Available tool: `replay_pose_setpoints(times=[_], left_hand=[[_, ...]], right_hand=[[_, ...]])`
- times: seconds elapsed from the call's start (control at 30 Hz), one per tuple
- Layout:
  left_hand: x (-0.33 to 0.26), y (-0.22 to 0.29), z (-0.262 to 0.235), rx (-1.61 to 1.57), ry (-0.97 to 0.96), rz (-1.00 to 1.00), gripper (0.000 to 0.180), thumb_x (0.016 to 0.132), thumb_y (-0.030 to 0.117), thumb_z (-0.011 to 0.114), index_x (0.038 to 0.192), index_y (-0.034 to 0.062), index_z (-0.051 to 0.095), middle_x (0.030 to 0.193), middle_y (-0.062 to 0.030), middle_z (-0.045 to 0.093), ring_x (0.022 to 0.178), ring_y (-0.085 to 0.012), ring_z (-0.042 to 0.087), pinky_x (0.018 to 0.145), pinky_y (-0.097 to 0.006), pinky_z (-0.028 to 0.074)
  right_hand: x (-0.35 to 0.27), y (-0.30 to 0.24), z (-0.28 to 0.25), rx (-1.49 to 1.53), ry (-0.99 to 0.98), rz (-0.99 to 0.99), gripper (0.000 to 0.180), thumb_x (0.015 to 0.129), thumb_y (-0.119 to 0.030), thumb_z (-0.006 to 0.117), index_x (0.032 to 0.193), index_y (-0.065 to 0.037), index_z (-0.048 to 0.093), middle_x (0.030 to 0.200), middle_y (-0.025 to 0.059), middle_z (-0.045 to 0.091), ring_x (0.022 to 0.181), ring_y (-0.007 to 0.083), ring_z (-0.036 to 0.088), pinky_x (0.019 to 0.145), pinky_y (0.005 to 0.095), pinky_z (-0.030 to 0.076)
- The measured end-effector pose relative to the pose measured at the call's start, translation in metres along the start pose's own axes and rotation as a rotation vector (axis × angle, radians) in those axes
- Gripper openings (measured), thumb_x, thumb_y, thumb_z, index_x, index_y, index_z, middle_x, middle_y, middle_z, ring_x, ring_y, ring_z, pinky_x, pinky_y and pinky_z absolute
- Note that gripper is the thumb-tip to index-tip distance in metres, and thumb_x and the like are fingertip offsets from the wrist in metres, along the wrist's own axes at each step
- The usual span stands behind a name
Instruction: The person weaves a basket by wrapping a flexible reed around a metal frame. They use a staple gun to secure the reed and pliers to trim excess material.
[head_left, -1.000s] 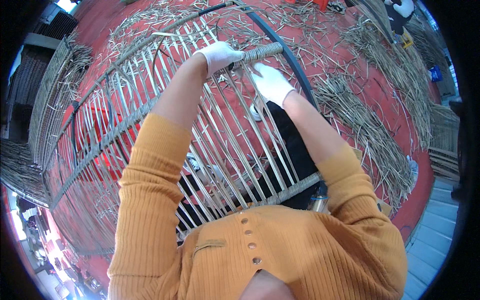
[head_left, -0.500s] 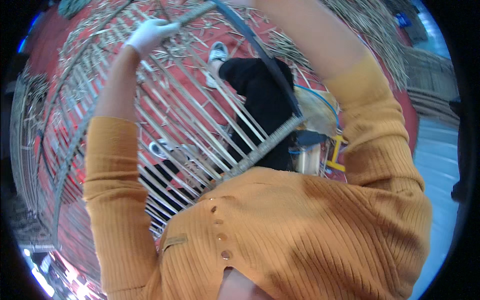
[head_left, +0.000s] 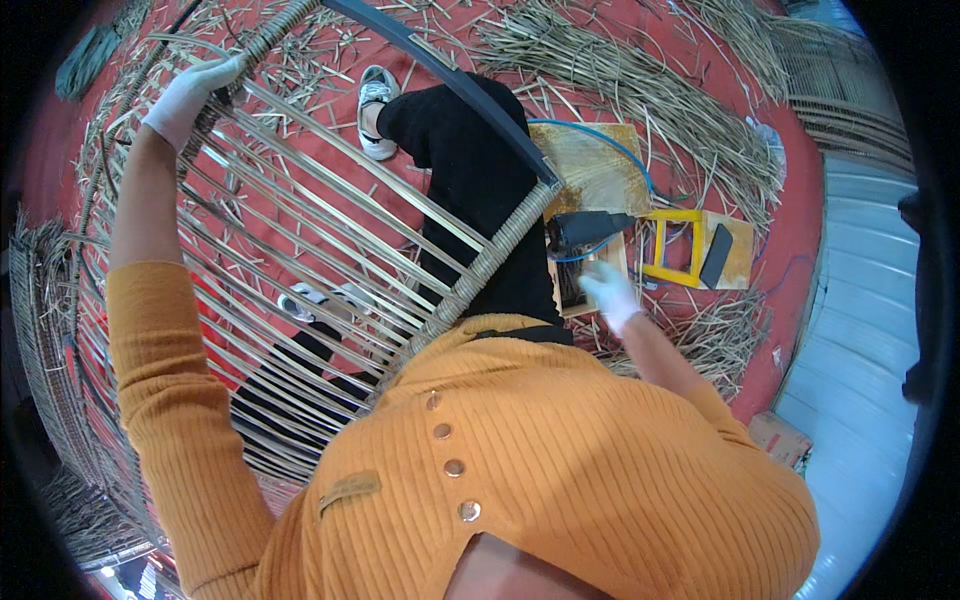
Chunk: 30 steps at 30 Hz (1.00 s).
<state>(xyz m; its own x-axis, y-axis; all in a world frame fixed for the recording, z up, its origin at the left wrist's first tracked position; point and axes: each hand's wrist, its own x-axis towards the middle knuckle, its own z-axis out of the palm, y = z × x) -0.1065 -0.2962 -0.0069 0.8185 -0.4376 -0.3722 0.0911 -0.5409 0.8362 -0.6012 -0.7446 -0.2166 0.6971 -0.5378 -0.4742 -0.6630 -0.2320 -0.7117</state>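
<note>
Left hand [head_left: 190, 95] grips woven frame [head_left: 300, 230] rim at 11 o'clock; frame's long axis runs 11 to 5. Right hand [head_left: 610, 292], open, blurred, hovers near black tool [head_left: 585, 228] at 3 o'clock; loose reeds [head_left: 640, 90] around

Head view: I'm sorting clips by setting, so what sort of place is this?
Probably a rattan furniture workshop: a half-woven cane frame held by the left hand, loose cane strips strewn over the red floor.

Motion-blurred right hand [head_left: 608, 292]
</note>
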Motion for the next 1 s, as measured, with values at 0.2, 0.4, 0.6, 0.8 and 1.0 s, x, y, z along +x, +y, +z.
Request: replay_pose_setpoints(times=[0.2,0.4,0.6,0.8,1.0], left_hand=[[-0.01,-0.002,0.014,0.049,0.235,0.21,0.037,0.094,0.033,0.068,0.119,0.0052,0.07,0.087,0.0041,0.065,0.078,-0.0088,0.058,0.07,-0.026,0.046],[-0.009,-0.007,0.023,0.293,0.565,0.376,0.027,0.09,0.031,0.071,0.106,0.01,0.076,0.085,-0.0084,0.074,0.077,-0.0147,0.068,0.073,-0.033,0.052],[-0.009,0.001,0.012,0.151,0.435,0.228,0.028,0.094,0.032,0.066,0.105,0.0089,0.076,0.078,-0.0091,0.071,0.067,-0.0174,0.064,0.068,-0.035,0.052],[-0.002,-0.005,0.011,0.076,0.434,0.169,0.03,0.093,0.034,0.065,0.102,0.008,0.076,0.082,-0.0107,0.072,0.074,-0.0227,0.067,0.074,-0.037,0.052],[0.0,-0.004,0.011,0.241,0.406,0.107,0.032,0.093,0.035,0.06,0.108,0.0092,0.072,0.097,-0.0151,0.072,0.093,-0.0343,0.068,0.085,-0.042,0.052]], right_hand=[[0.052,-0.008,0.091,-0.149,0.11,0.154,0.037,0.086,-0.022,0.072,0.114,0.001,0.065,0.103,0.0119,0.071,0.089,0.0256,0.065,0.082,0.0366,0.051],[0.025,-0.027,0.068,0.15,0.376,0.288,0.037,0.085,-0.021,0.075,0.115,-0.002,0.064,0.099,0.0077,0.067,0.082,0.0205,0.061,0.074,0.036,0.051],[-0.019,-0.131,-0.068,0.104,0.326,-0.082,0.033,0.084,-0.002,0.066,0.117,0.001,0.066,0.103,0.0054,0.067,0.079,0.0152,0.064,0.072,0.0317,0.054],[-0.003,-0.363,-0.06,-0.219,-0.18,-0.661,0.033,0.078,-0.003,0.067,0.111,-0.002,0.065,0.092,0.0042,0.068,0.08,0.0155,0.064,0.077,0.0324,0.053],[0.027,-0.535,0.052,-0.244,-0.652,-0.668,0.012,0.076,-0.011,0.065,0.077,0.0,0.061,0.058,0.0033,0.056,0.048,0.0122,0.053,0.047,0.028,0.04]])
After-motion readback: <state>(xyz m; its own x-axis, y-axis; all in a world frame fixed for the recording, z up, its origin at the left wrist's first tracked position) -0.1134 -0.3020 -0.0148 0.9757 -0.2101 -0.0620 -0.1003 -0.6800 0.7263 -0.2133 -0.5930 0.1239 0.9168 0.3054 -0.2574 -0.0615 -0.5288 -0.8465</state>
